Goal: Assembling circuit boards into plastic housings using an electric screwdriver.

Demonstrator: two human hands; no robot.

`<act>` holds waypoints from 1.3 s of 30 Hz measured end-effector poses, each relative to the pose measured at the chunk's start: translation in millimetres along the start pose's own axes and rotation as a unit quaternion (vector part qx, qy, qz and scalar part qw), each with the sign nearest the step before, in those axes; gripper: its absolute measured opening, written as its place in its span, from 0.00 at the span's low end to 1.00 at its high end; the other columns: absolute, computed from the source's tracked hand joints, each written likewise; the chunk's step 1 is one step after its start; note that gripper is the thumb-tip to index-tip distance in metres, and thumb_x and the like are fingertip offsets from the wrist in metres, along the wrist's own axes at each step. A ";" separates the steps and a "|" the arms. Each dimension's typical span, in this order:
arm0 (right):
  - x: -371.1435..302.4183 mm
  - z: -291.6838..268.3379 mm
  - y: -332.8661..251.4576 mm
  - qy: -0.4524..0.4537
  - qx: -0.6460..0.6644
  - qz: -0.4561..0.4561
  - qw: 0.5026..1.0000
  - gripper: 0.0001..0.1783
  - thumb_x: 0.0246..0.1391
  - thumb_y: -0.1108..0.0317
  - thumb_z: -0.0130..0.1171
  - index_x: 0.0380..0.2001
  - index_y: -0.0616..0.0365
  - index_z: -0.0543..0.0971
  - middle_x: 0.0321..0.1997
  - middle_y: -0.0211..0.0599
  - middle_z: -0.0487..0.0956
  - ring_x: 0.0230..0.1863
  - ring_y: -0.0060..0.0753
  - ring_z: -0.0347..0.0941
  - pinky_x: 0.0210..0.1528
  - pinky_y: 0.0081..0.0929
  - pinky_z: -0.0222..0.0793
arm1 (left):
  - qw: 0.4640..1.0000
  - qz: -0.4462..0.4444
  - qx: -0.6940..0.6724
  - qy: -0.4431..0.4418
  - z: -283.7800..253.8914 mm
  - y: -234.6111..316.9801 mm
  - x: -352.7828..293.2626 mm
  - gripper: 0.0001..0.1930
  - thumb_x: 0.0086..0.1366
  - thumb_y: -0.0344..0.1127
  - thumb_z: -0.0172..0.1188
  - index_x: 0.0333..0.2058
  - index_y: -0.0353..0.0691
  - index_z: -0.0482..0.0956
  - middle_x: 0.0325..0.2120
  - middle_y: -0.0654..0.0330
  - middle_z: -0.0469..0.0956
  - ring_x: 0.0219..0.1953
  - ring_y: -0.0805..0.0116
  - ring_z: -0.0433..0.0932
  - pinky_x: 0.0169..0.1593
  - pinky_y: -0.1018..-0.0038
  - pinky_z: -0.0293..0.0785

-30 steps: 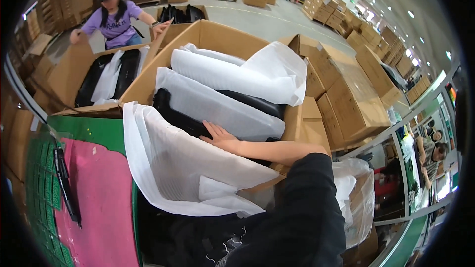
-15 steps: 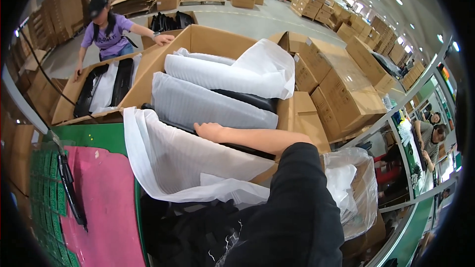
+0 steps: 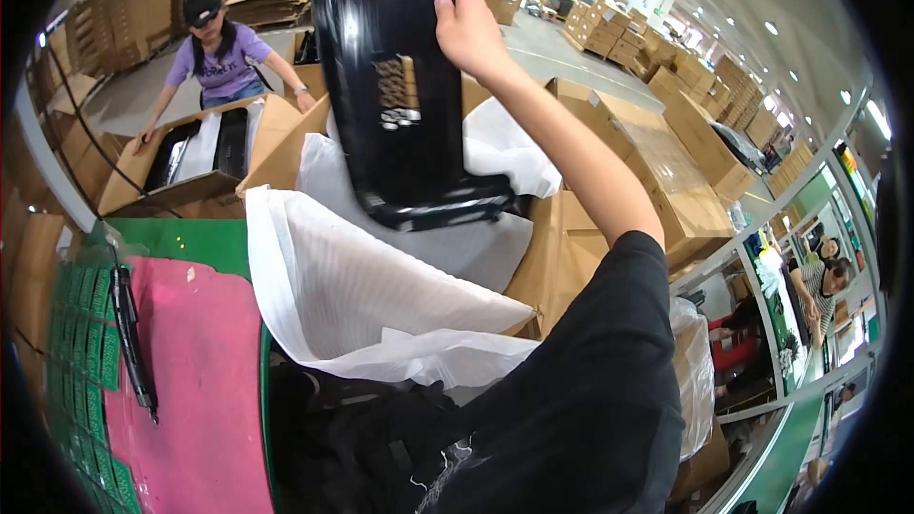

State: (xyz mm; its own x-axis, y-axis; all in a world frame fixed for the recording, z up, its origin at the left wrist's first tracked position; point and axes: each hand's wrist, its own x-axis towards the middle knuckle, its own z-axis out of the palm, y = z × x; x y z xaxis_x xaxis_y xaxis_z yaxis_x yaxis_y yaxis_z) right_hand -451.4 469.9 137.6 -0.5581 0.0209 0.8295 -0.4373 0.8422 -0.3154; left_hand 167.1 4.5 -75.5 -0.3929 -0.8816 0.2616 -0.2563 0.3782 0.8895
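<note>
A long glossy black plastic panel [image 3: 414, 162] hangs upright above the open cardboard box, with an L-shaped foot at its lower end. My right hand [image 3: 471, 33] is closed on its right edge, high in the view; the panel's top runs out of the picture. Below it, white foam wrapping sheet [image 3: 352, 295] drapes over the near side of the box [image 3: 547, 257]. More wrapped pieces [image 3: 314, 167] lie inside, partly covered by the panel. My left hand does not show.
A pink mat [image 3: 200, 390] with a black pen-shaped electric screwdriver [image 3: 133, 343] lies on the green bench at left. Across from me, a person in purple [image 3: 219, 71] leans on a box of black parts [image 3: 186, 157]. Stacked cartons [image 3: 666, 181] stand at right.
My right hand has risen out of the box, lifting the black panel up from among the foam-wrapped pieces. The person in purple has turned their head slightly.
</note>
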 end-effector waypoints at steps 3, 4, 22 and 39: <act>-0.9 -3.7 -60.4 -0.203 0.255 0.112 0.939 0.12 0.59 0.70 0.50 0.43 0.66 0.74 0.33 0.42 0.80 0.34 0.34 0.78 0.29 0.32 0.76 | 0.998 -0.055 0.020 -0.028 15.9 53.8 -18.9 0.33 0.58 0.67 0.56 0.51 0.47 0.77 0.46 0.49 0.77 0.42 0.66 0.76 0.43 0.70 0.70; -28.8 -18.3 -116.5 -0.306 0.350 0.134 0.875 0.14 0.58 0.71 0.51 0.45 0.66 0.74 0.34 0.39 0.79 0.33 0.27 0.77 0.28 0.27 0.78 | 0.996 -0.008 0.043 -0.074 22.1 64.5 -27.8 0.28 0.65 0.55 0.52 0.53 0.37 0.72 0.44 0.47 0.77 0.40 0.62 0.75 0.43 0.69 0.72; -195.6 95.3 -295.9 -0.670 0.481 -0.233 0.516 0.18 0.54 0.71 0.55 0.46 0.66 0.67 0.29 0.38 0.81 0.28 0.33 0.79 0.32 0.29 0.75 | 0.937 0.130 0.311 -0.092 60.6 121.3 24.3 0.10 0.56 0.29 0.65 0.23 0.30 0.74 0.15 0.54 0.69 0.19 0.64 0.69 0.26 0.68 0.63; -213.4 251.3 -452.8 -0.432 0.180 -0.525 0.711 0.22 0.54 0.60 0.58 0.52 0.52 0.72 0.55 0.43 0.74 0.58 0.48 0.69 0.57 0.44 0.67 | 0.924 0.175 0.320 -0.111 99.4 64.9 89.1 0.10 0.57 0.36 0.64 0.29 0.35 0.79 0.30 0.55 0.75 0.36 0.53 0.76 0.38 0.60 0.73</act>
State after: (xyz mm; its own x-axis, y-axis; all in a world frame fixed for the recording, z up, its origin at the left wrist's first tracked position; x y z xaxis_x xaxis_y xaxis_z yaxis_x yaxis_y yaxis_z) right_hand -311.4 -51.2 -12.4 0.0520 -0.9870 0.1524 -0.9981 -0.0461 0.0419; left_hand 27.6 -21.4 -31.7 -0.7048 -0.6201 0.3446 -0.5210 0.7821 0.3418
